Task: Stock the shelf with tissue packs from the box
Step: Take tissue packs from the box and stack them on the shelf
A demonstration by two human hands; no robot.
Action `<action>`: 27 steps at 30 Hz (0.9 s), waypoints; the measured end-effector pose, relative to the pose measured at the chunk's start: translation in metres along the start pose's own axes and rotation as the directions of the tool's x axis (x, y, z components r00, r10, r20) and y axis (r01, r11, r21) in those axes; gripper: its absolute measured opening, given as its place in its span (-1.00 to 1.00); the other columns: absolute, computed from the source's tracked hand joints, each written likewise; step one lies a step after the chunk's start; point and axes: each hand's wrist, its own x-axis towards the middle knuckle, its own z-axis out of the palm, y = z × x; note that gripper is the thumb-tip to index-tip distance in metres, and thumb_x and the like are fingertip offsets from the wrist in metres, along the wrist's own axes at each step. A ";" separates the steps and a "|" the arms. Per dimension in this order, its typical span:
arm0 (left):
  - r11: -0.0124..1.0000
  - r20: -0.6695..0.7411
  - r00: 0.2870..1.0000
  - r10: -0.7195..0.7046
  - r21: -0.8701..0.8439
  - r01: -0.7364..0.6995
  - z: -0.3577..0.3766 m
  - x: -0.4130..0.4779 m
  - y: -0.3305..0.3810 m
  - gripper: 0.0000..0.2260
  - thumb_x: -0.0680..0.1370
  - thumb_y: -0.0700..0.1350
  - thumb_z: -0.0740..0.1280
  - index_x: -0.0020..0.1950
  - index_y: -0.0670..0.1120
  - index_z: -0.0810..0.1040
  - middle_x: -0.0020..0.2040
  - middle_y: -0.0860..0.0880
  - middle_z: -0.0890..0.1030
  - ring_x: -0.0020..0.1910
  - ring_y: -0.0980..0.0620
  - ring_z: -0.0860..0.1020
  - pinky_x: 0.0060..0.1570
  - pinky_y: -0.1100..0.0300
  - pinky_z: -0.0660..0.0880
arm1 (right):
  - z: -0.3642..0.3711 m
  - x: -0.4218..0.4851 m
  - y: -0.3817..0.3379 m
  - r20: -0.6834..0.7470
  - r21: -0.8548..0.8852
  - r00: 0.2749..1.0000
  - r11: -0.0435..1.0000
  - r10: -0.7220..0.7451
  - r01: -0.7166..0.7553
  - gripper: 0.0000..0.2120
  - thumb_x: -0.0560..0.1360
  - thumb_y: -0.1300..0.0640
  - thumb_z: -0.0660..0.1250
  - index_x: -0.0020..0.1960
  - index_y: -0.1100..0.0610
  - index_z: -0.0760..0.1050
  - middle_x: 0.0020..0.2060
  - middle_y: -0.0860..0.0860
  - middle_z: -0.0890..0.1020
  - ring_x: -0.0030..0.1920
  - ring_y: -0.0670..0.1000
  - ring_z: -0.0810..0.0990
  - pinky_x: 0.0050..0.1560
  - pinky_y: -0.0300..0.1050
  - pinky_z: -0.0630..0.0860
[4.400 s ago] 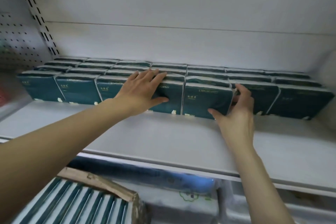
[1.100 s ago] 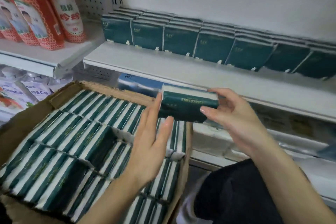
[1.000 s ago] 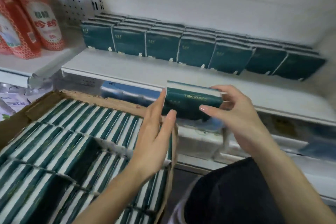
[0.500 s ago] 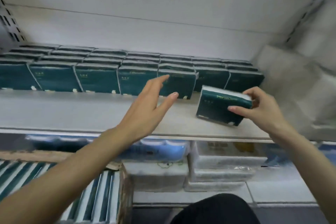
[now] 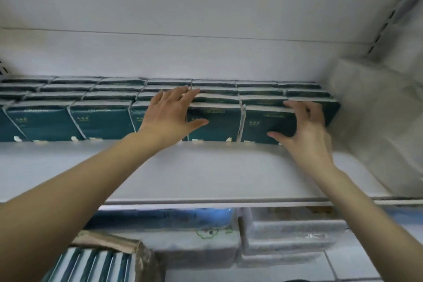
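Observation:
Dark green tissue packs stand in several rows at the back of the white shelf. The rightmost front pack stands upright in line with the front row. My right hand grips its right end, fingers over the top edge and thumb low on its face. My left hand lies flat and open against the front-row packs just left of it, its fingers reaching over their tops. The cardboard box sits at the bottom left with more packs on edge inside.
Bulky white wrapped goods fill the right end of the shelf beside the last pack. The shelf below holds a blue package and white packages. The front strip of the shelf is bare.
My right hand has moved the tilted pack from in front of the row into the front row's right end. My left hand moved forward and now lies on the packs.

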 end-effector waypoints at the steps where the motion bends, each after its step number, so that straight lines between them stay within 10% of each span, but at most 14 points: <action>1: 1.000 -0.011 1.000 0.003 -0.008 -0.003 0.002 0.000 -0.001 -0.33 0.52 0.28 0.24 0.55 0.10 0.13 0.54 0.03 0.19 0.50 -0.03 0.17 0.48 0.06 0.00 | 0.005 -0.001 -0.001 -0.026 0.001 1.000 1.000 -0.016 0.016 -0.37 0.29 0.03 0.58 0.29 0.12 0.45 0.21 0.17 0.41 0.20 0.19 0.43 -0.25 0.06 0.53; 13: 1.000 -0.015 1.000 -0.012 -0.002 0.012 0.005 0.002 0.005 -0.38 0.56 0.25 0.20 0.55 0.07 0.11 0.56 0.00 0.16 0.52 -0.03 0.12 0.51 0.04 -0.09 | -0.003 -0.004 -0.011 -0.008 0.013 1.000 1.000 0.027 -0.027 -0.35 0.32 -0.02 0.55 0.33 0.13 0.44 0.24 0.17 0.42 0.20 0.20 0.38 -0.07 0.06 0.48; 27: 0.999 -0.100 0.995 0.006 0.033 -0.003 -0.080 -0.121 -0.076 -0.36 0.55 0.27 0.18 0.56 0.06 0.13 0.55 -0.03 0.18 0.52 -0.02 0.15 0.50 0.02 0.03 | -0.041 -0.033 -0.184 0.239 0.094 0.842 0.875 -0.483 0.475 -0.36 0.46 -0.31 0.12 0.44 -0.01 0.34 0.35 0.00 0.43 0.30 0.03 0.36 0.29 -0.03 0.27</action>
